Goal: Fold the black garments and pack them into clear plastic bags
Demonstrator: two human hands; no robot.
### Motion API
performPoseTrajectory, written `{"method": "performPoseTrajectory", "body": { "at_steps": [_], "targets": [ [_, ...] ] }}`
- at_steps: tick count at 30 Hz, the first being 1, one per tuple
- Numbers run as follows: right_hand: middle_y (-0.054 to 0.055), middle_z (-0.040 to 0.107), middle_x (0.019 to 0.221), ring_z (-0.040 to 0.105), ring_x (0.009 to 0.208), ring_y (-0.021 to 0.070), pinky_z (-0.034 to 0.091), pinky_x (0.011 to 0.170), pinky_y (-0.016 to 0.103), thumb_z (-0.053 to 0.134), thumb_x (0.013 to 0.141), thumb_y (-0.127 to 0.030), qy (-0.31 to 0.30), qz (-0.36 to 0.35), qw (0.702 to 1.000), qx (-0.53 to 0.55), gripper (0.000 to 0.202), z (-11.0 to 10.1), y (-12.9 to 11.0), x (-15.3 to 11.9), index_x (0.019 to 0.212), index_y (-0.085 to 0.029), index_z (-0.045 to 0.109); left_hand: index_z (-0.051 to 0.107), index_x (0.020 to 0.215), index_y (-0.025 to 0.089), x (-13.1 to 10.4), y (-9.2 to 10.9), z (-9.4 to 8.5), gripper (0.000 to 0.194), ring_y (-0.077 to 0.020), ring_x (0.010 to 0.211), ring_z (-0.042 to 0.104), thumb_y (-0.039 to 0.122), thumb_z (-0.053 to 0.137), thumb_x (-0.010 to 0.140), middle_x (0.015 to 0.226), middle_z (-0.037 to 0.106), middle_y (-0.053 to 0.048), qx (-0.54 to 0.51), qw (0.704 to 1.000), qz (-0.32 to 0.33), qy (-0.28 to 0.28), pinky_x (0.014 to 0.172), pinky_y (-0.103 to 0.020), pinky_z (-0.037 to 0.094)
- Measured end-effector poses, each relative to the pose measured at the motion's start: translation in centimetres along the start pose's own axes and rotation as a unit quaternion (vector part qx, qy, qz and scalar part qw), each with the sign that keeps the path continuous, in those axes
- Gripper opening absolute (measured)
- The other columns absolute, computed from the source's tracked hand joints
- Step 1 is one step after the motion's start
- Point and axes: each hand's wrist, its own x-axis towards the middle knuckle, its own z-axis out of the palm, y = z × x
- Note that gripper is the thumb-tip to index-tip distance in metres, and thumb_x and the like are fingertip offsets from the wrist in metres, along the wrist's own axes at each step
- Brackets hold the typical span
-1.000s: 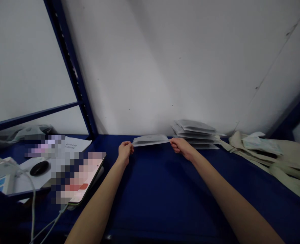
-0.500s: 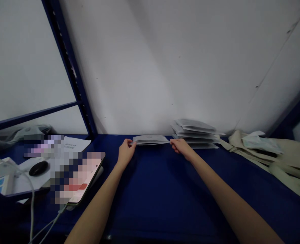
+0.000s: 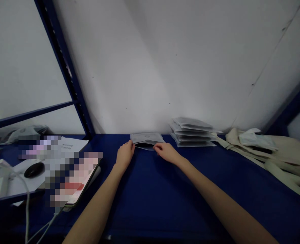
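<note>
Black mouse (image 3: 34, 170) on white paper (image 3: 75, 143).

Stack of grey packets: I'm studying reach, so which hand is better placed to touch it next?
Probably the right hand: it is nearer the stack, though its fingers pinch the open packet. The left hand is at that packet's left side.

Hands, bare: two, one left hand (image 3: 125, 154) and one right hand (image 3: 166, 151). Packet (image 3: 147, 137) between them: one. Stack of pale packets (image 3: 193, 132): one, of at least four packets, exact number unclear. Blue tabletop (image 3: 150, 193): one. Black oval object (image 3: 34, 170): one. Lit screens, blurred: two, one near (image 3: 76, 186), one far (image 3: 39, 147). White cables (image 3: 27, 206): at least two strands. Beige fabric bundle (image 3: 287, 149): one.
</note>
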Motion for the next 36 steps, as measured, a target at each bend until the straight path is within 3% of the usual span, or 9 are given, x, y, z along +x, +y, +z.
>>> {"method": "performPoseTrajectory", "body": {
  "at_steps": [4,7,11,17,21,25,28,31,36],
  "targets": [
    [0.012,0.057,0.121,0.053,0.110,0.0230,0.041,0.092,0.035,0.043,0.085,-0.018,0.033,-0.134,0.980,-0.142,0.030,1.6,-1.4,-0.3,0.106,-0.015,0.064,0.056,0.088,0.019,0.2,0.0,0.1,0.021,-0.0201,0.079,0.061,0.025,0.036,0.092,0.086,0.064,-0.009,-0.005,1.000,0.017,0.002,0.064,-0.024,0.036],
    [0.014,0.043,0.137,0.038,0.126,0.0231,0.032,0.104,0.036,0.039,0.087,-0.018,0.037,-0.164,0.968,-0.185,0.037,2.4,-1.7,0.1,0.120,-0.012,0.056,0.057,0.087,0.018,0.4,0.1,0.2,0.020,-0.0196,0.081,0.060,0.022,0.037,0.091,0.087,0.063,-0.009,-0.017,0.999,0.035,0.003,0.067,-0.024,0.037],
    [0.016,0.042,0.138,0.037,0.128,0.0230,0.029,0.106,0.034,0.038,0.087,-0.014,0.025,-0.133,0.966,-0.220,0.049,3.1,-1.6,1.9,0.134,-0.004,0.038,0.057,0.087,0.018,0.6,0.2,0.5,0.016,-0.0190,0.079,0.059,0.019,0.041,0.088,0.089,0.061,-0.008,-0.034,0.998,0.053,0.005,0.068,-0.025,0.037],
    [0.022,0.053,0.126,0.047,0.117,0.0326,0.033,0.099,0.044,0.049,0.081,-0.016,0.024,-0.076,0.963,-0.257,0.045,4.2,-1.7,5.7,0.125,-0.004,0.050,0.058,0.083,0.019,1.0,-0.3,1.2,0.015,-0.0178,0.079,0.058,0.018,0.044,0.086,0.088,0.061,-0.007,-0.120,0.991,0.054,0.015,0.070,-0.024,0.038],
    [0.021,0.056,0.122,0.048,0.116,0.0336,0.032,0.098,0.045,0.044,0.084,-0.015,0.042,-0.079,0.966,-0.241,0.035,4.5,-1.7,6.4,0.116,-0.007,0.058,0.060,0.074,0.018,1.4,-0.5,1.8,0.009,-0.0158,0.069,0.058,0.017,0.053,0.080,0.072,0.062,-0.004,-0.272,0.961,-0.025,0.045,0.065,-0.023,0.039],
    [0.014,0.065,0.109,0.057,0.103,0.0261,0.040,0.090,0.037,0.045,0.085,-0.014,0.011,-0.109,0.971,-0.211,0.030,3.4,-1.2,5.4,0.109,-0.014,0.062,0.061,0.070,0.018,1.6,-0.5,1.9,0.008,-0.0137,0.057,0.055,0.018,0.056,0.076,0.057,0.058,0.001,-0.343,0.932,-0.101,0.060,0.059,-0.023,0.038],
    [0.007,0.067,0.105,0.060,0.097,0.0196,0.042,0.087,0.031,0.048,0.083,-0.016,-0.025,-0.150,0.983,-0.101,0.024,1.7,-0.4,4.3,0.101,-0.017,0.065,0.061,0.068,0.018,1.5,-0.3,1.7,0.010,-0.0133,0.053,0.052,0.019,0.057,0.076,0.052,0.055,0.002,-0.343,0.930,-0.115,0.071,0.059,-0.023,0.037],
    [0.006,0.068,0.100,0.061,0.091,0.0184,0.044,0.084,0.032,0.050,0.081,-0.021,-0.045,-0.114,0.986,0.111,0.023,0.2,0.5,3.0,0.098,-0.017,0.065,0.060,0.067,0.017,1.5,-0.2,1.6,0.011,-0.0134,0.055,0.053,0.020,0.056,0.077,0.056,0.057,0.000,-0.343,0.930,-0.110,0.075,0.059,-0.023,0.036],
    [0.003,0.069,0.090,0.062,0.083,0.0169,0.045,0.080,0.031,0.061,0.072,-0.032,-0.053,0.010,0.912,0.406,0.029,-1.9,0.8,0.2,0.097,-0.019,0.065,0.057,0.064,0.018,1.4,-0.3,2.0,0.012,-0.0138,0.059,0.054,0.018,0.056,0.077,0.061,0.059,-0.001,-0.311,0.944,-0.078,0.081,0.061,-0.023,0.036]
  ]
}}
